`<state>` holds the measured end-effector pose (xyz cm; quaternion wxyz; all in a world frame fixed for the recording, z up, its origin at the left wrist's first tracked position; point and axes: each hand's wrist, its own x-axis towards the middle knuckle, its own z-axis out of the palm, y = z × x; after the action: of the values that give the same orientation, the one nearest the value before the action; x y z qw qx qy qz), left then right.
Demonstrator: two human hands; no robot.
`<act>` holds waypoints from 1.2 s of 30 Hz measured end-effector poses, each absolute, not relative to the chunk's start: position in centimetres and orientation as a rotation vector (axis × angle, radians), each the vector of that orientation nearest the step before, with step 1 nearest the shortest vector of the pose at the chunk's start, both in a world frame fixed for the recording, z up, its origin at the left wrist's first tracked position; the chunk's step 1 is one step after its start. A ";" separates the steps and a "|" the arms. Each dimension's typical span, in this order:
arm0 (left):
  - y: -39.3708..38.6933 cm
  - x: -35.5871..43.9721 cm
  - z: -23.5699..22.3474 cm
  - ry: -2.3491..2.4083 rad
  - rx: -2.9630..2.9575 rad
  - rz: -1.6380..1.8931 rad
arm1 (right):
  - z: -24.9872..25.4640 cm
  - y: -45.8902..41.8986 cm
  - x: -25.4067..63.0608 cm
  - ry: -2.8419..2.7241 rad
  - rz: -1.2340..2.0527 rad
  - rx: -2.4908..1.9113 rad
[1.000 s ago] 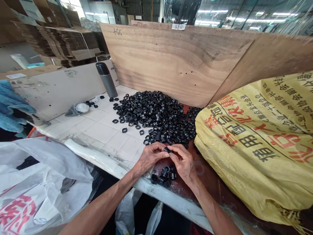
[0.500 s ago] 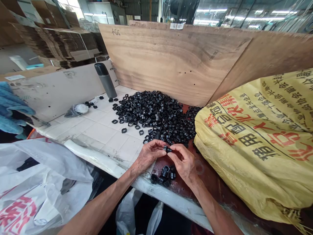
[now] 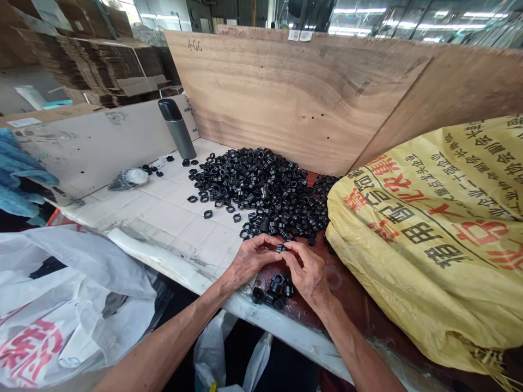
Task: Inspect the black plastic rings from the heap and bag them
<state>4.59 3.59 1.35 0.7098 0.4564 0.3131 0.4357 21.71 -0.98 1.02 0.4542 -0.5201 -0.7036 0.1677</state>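
Between my two hands, just in front of the heap, is a small black ring-shaped plastic part [image 3: 280,248]. The fingertips of my left hand [image 3: 254,258] pinch it from the left. From the other side, the thumb and fingers of my right hand [image 3: 307,269] close on it too. Beyond the hands spreads a large heap of black plastic rings [image 3: 261,185], several lying loose at its left edge. Below and between my wrists sits a small cluster of black parts [image 3: 274,293] on the reddish-brown surface. Finer detail of the held part is hidden by my fingers.
A yellow printed sack [image 3: 425,234] bulges over the right side. At the back left stands a dark grey bottle [image 3: 177,129]. Wooden boards [image 3: 302,98] wall the rear. A small clear bag [image 3: 128,178] lies left on the white tiled surface [image 3: 159,212]; white bags [image 3: 73,305] hang in front.
Both hands stay at nearly the same place, still pinching the small part, which appears slightly turned between the fingers. The view has shifted a little.
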 end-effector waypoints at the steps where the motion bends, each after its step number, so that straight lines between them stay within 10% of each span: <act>1: 3.6 4.6 1.4 0.705 1.012 0.962 | 1.3 -1.0 21.7 -1.746 0.427 -1.280; 36: 3.9 4.2 1.4 0.609 1.032 1.049 | 3.1 -1.3 21.6 -1.758 0.513 -1.329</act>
<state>4.23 3.90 1.44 0.6993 0.4632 0.2735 0.4708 21.60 -1.32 3.12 0.4251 -0.5317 -0.7032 0.2053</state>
